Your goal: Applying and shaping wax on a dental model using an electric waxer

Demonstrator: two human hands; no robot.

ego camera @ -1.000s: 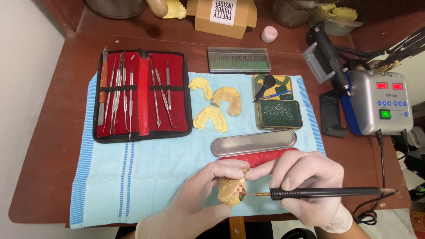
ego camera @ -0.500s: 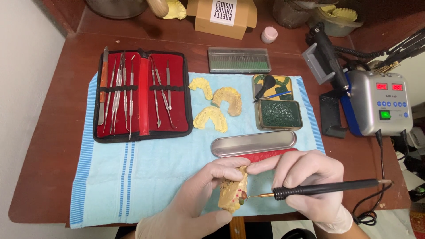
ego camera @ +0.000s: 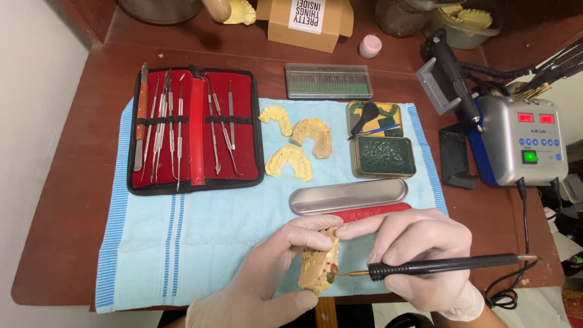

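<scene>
Head view, looking down at the near edge of the table (ego camera: 73, 182): both gloved forearms are cut off by the bottom of the frame, and the underside of the yellow dental cast (ego camera: 319, 267) is hidden by the fingers wrapped around it. The left hand (ego camera: 273, 276) is closed on the cast, thumb below and fingers curled over its top, holding it just above the near edge of the light blue towel (ego camera: 200, 243). The cast stands on end, its long axis running roughly from the near edge toward the far edge, tilted slightly. The right hand (ego camera: 419, 255) is closed around a black-handled wax tool (ego camera: 443, 265), index finger stretched out to touch the top of the cast. The tool lies almost level, parallel to the near edge, its metal tip pointing left and meeting the cast's lower side; whether tip and cast truly touch is hard to make out. Its cord end points toward the right edge.
</scene>
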